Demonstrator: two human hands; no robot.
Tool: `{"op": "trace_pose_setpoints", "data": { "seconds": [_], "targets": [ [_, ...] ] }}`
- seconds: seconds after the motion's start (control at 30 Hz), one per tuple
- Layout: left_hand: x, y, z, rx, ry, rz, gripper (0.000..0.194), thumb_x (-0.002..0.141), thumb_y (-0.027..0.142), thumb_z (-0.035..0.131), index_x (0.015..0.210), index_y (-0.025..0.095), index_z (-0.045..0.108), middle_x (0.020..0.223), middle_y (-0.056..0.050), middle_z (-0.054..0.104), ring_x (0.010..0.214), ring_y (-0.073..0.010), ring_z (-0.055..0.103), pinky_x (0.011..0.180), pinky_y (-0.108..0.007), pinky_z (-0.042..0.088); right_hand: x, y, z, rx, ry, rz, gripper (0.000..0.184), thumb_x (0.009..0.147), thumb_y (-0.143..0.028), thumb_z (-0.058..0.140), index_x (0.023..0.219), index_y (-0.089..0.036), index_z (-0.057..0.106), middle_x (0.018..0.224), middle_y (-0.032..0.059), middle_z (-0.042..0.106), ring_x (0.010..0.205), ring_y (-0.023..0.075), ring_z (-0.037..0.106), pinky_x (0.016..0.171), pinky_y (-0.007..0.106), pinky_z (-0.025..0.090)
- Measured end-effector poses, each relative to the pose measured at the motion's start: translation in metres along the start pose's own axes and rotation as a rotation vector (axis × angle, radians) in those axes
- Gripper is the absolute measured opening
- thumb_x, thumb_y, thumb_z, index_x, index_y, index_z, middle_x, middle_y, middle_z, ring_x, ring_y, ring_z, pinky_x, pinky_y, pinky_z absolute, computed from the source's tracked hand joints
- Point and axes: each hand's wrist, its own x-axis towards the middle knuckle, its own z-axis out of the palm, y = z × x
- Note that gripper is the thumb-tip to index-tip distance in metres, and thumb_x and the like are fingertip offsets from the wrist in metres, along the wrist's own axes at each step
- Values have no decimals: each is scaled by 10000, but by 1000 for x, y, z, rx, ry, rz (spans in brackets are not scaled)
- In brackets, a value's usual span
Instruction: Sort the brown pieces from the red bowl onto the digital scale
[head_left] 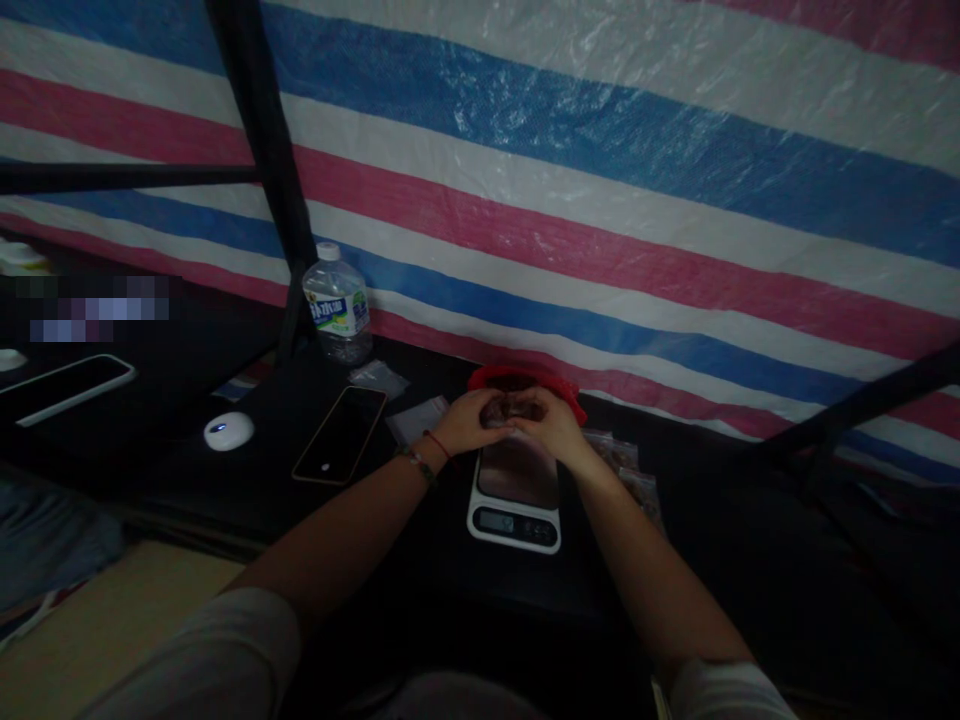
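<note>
My left hand and my right hand meet over the far end of a white kitchen scale with a lit display. Between my curled fingers is a clear plastic bag of dark brown pieces, gripped from both sides; dim light blurs its details. Right behind my hands lies a red plastic bag, partly hidden by them. To the right of the scale, small clear bags with brown contents lie beside my right forearm. Flat clear bags rest just left of my left hand.
A phone, a white round device and a plastic bottle stand or lie to the left on the black table. Another phone is at far left. Striped sheeting hangs behind, with a dark frame post.
</note>
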Motion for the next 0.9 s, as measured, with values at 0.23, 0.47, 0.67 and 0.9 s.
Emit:
{"op": "trace_pose_setpoints", "data": {
  "seconds": [0.23,0.47,0.67,0.9],
  "targets": [
    [-1,-2,5,-82,50,-15,556,690,386,743,1173,174,564,1153,-96,651,1054,-254,623,936,-413,493,7,-17,-3,-165,-16,-162,331,735,-265,733,1064,-234,706,1072,70,694,1013,242,630,925,413,487],
    [-1,-1,4,-138,79,-18,523,717,350,720,1183,175,562,1172,-98,648,1064,-248,623,950,-410,492,1,-6,-6,-93,-3,-95,450,766,-273,692,1212,-256,626,1225,74,637,1115,244,606,969,412,488],
    [-1,-4,2,-183,181,-62,456,790,357,642,1193,166,548,1114,-96,659,1015,-222,631,927,-388,502,-15,4,-19,-123,12,-54,582,747,-174,647,1313,-234,529,1185,89,639,1055,211,630,943,388,503],
    [2,-24,5,-201,499,-219,399,895,412,489,1212,169,493,1070,-89,643,982,-190,630,894,-344,507,-42,11,-11,-244,-159,-47,401,667,-234,783,1056,-222,689,1192,99,640,1186,273,550,1032,450,415]
  ]
}}
